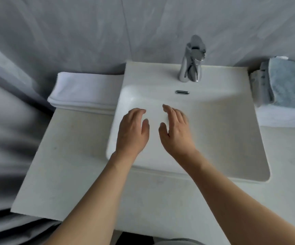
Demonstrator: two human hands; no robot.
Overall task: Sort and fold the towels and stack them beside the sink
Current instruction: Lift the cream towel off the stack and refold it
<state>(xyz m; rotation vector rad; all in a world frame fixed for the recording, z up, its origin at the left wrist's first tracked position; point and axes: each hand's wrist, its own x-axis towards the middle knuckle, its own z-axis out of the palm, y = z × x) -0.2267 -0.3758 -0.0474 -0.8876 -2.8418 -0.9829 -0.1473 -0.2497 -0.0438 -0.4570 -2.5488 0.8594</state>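
Observation:
A white sink (231, 135) sits in a pale countertop (63, 165). On the counter to its left lies a folded white towel (84, 92). At the far right a folded grey-blue towel (288, 82) rests on top of a folded white towel (284, 117), partly cut off by the frame edge. My left hand (132, 131) and my right hand (176, 129) hover side by side over the basin, palms down, fingers loosely apart, holding nothing. Neither hand touches a towel.
A chrome tap (192, 59) stands at the back of the sink, with an overflow slot (182, 92) below it. Grey marbled wall tiles (90, 32) rise behind. The counter's left edge (29, 165) drops off to the floor.

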